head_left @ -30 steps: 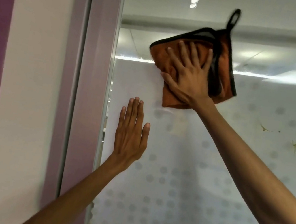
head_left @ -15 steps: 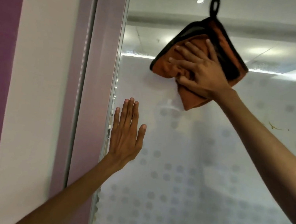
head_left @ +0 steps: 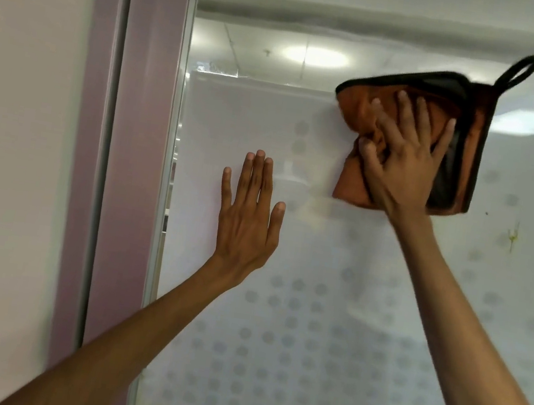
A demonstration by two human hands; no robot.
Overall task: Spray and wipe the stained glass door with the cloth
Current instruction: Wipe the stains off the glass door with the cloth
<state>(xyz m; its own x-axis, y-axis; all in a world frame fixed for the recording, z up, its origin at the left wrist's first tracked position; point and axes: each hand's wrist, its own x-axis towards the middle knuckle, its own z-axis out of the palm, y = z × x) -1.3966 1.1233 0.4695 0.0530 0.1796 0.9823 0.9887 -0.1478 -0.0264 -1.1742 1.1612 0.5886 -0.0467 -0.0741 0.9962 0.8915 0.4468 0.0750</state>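
You're mid-wipe, w/ no spray bottle in view, so the spraying looks done or paused. Your right hand (head_left: pixel 404 153) is spread flat, fingers splayed, pressing the folded orange microfibre cloth w/ black trim and hanging loop (head_left: pixel 459 134) against the frosted, dot-patterned glass door (head_left: pixel 311 313) near the top edge of the frosted film, upper right of centre. It's pinning the cloth by palm pressure, not clutching it. Left: a yellowish-brown drip stain (head_left: pixel 511 237) sits on the glass just right of and below the cloth, apart from it, plus a tiny dark speck nearby, so that patch isn't cleaned yet. The area left of the cloth looks clear, though faint marks would be hard to tell on frosted film.

Your left hand (head_left: pixel 248 213) is open, empty, fingers together pointing up, palm flat on the glass lower left, near the mauve door frame (head_left: pixel 137 148), prob. bracing. Both arms reach up and fwd, right arm higher.
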